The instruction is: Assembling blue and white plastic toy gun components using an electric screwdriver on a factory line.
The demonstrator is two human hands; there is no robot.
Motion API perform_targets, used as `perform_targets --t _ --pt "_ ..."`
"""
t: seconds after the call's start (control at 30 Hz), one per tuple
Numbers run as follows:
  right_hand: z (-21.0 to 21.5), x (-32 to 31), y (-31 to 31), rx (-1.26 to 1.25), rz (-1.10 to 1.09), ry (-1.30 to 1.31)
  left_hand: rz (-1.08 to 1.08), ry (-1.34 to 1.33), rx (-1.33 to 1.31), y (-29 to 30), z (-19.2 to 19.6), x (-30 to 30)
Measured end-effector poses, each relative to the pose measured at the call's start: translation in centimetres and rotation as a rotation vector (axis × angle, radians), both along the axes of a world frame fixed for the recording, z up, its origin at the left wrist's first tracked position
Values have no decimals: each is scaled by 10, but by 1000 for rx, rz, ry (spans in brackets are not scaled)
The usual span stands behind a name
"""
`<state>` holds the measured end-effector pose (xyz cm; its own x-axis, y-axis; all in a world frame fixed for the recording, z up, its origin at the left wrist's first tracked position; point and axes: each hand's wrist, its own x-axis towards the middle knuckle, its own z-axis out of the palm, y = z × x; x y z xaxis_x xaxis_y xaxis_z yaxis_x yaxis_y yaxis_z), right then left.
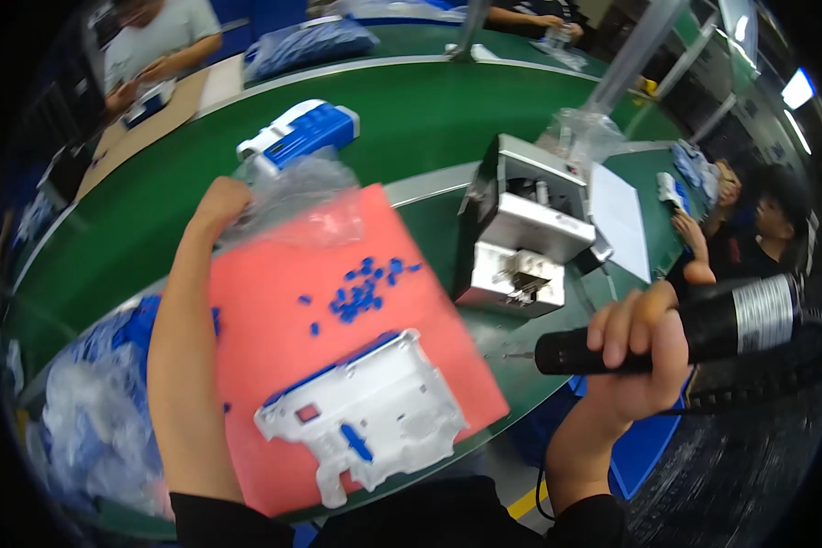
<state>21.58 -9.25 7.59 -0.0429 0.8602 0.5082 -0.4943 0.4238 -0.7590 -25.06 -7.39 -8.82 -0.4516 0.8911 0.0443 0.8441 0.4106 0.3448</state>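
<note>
My right hand (644, 342) is wrapped round a black electric screwdriver (721, 324), whose thin bit points left over the bench. Farther off on the left, my left hand (224, 203) is closed on the edge of a clear plastic bag (306, 205) at the far end of a red mat (256, 301). On the mat lies a white plastic housing half (374, 411) with blue trim along its far edge. Several small blue parts (361, 297) are scattered beyond it. A blue-and-white device (306, 132) rests on the green belt just past the bag.
A metal screw feeder machine (525, 228) stands right of the mat, with a white sheet (619, 219) beside it. Bagged blue parts (96, 402) are heaped at the left. A green conveyor belt (420, 96) runs across the far side. Other people work at the far left, top and right.
</note>
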Motion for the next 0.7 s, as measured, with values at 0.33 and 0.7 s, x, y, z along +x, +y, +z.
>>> perform_targets --t 0.33,0.7 --pt "-49 72 -14 -106 437 -145 160 -935 645 -87 94 17" --pt "-46 44 -21 -65 237 57 256 403 -9 -20 18 60"
